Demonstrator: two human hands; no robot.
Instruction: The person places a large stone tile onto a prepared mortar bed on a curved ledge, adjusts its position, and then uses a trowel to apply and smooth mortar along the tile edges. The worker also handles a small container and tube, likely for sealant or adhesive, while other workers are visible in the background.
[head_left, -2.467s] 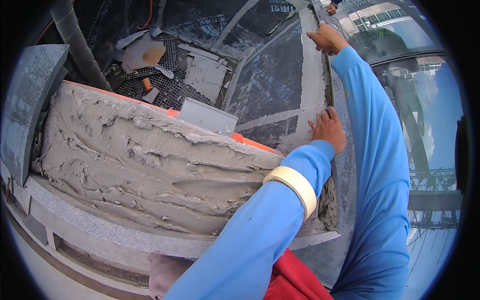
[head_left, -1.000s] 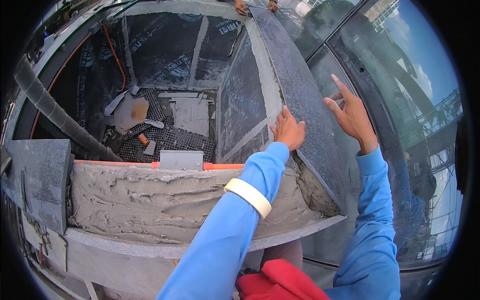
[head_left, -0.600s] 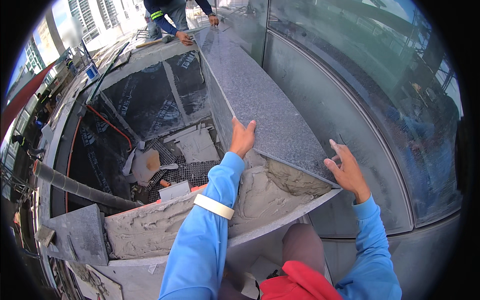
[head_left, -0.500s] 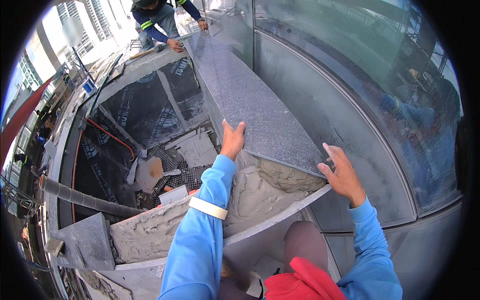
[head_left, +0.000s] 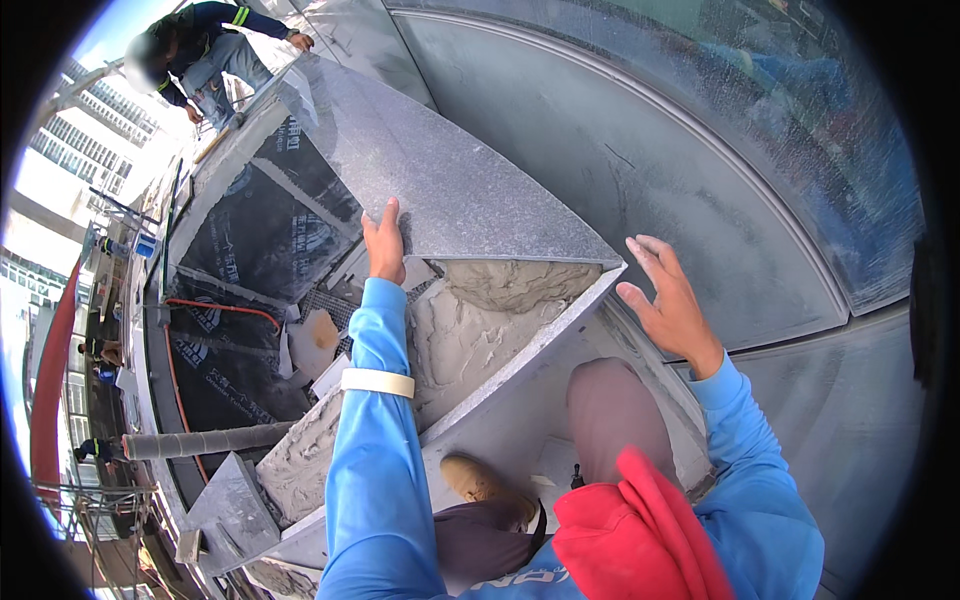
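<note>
Red cloth (head_left: 640, 520) is being worn at the lower right of the frame, between blue sleeves (head_left: 375, 490); a cream ring (head_left: 378, 382) is being carried on the left one. Above a tan boot (head_left: 480, 478), mortar (head_left: 460, 345) is being exposed from the centre down to the lower left, partly hidden by the sleeve. At the centre, the slab (head_left: 450, 170) is being touched along its left edge by the left hand (head_left: 385, 248), thumb and forefinger parted; whether the edge is being gripped beneath cannot be told. Nothing is being held by the right hand (head_left: 672, 305), its open, loosely curved fingers being poised just beside the slab's near corner.

Thick mortar is being covered by the slab, which appears to be set in place, while the strip toward a second slab (head_left: 230, 515) at the lower left is lying uncovered. Beyond, a dark pit (head_left: 225, 250) is being crossed by a pipe (head_left: 205, 441). At the upper left, the slab's far end is being neared by a co-worker's hand (head_left: 300, 41).
</note>
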